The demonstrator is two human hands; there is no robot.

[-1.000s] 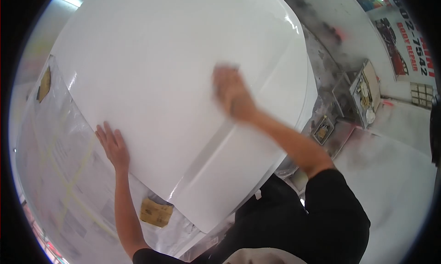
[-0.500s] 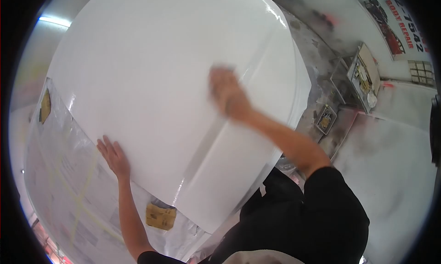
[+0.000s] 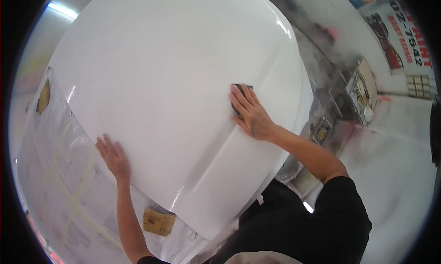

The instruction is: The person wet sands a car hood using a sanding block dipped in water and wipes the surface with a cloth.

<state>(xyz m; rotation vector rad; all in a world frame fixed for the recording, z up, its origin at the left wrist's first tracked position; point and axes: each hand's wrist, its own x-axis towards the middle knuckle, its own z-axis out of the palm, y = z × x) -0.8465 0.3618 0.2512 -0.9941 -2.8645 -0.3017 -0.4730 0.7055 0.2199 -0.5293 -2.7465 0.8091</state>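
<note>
A large white car hood fills the middle of the head view, with a long raised crease running along its right part. My right hand presses a small dark piece of sandpaper against the hood beside that crease. The fingers cover most of the sandpaper; only its dark edges show. My left hand rests flat near the hood's left edge, fingers spread, holding nothing.
Clear plastic sheeting with tape lines covers the area left of the hood. Brown paper pieces lie at the hood's edge. On the right are a stand with a tray of items, a smaller box and a wall banner.
My right hand has moved right and a little toward me across the hood with the sandpaper. My left hand stays in place. The view has shifted slightly.
</note>
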